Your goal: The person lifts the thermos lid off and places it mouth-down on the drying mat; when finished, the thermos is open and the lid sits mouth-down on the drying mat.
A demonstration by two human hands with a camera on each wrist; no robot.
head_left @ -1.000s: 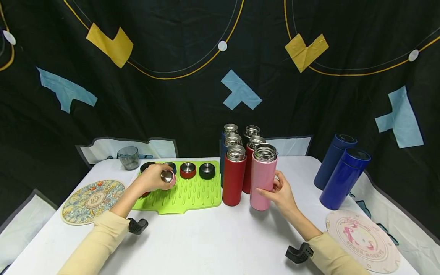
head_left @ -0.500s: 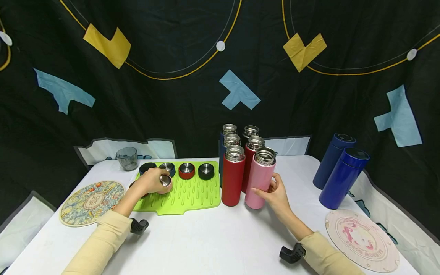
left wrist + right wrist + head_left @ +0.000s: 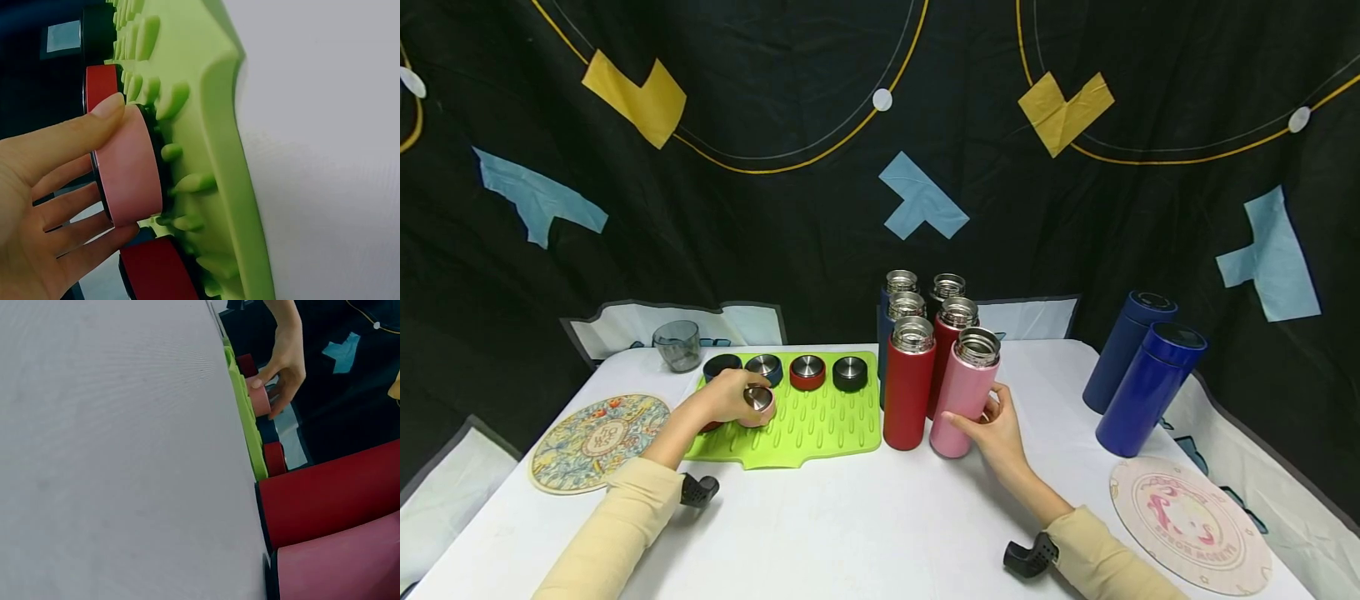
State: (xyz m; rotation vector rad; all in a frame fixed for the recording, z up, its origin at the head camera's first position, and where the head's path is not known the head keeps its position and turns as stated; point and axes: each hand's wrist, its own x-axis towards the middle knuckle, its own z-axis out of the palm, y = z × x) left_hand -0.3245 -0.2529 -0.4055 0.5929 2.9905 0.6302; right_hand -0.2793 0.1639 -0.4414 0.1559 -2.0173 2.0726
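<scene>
Pink lid [image 3: 132, 178], held between the left hand's [image 3: 727, 397] thumb and fingers, is at the green mat [image 3: 820, 425], toward its left edge. A red lid [image 3: 807, 380] and a black lid [image 3: 850, 380] line its back edge. Past its right edge, the front red bottle [image 3: 909, 396] stands just beside the pink bottle [image 3: 966, 387], gripped by the right hand [image 3: 1000, 437].

Round pale pink mat [image 3: 1191, 525], right side of the table [image 3: 850, 533]: pink capitals [image 3: 1206, 552] beneath a pink figure; one word appears to be HORSE, its neighbour too small to read with certainty. Round multicoloured mat [image 3: 601, 443], left side of the table: lettering [image 3: 606, 437] in the central medallion, stacked in short lines, too small to read.
</scene>
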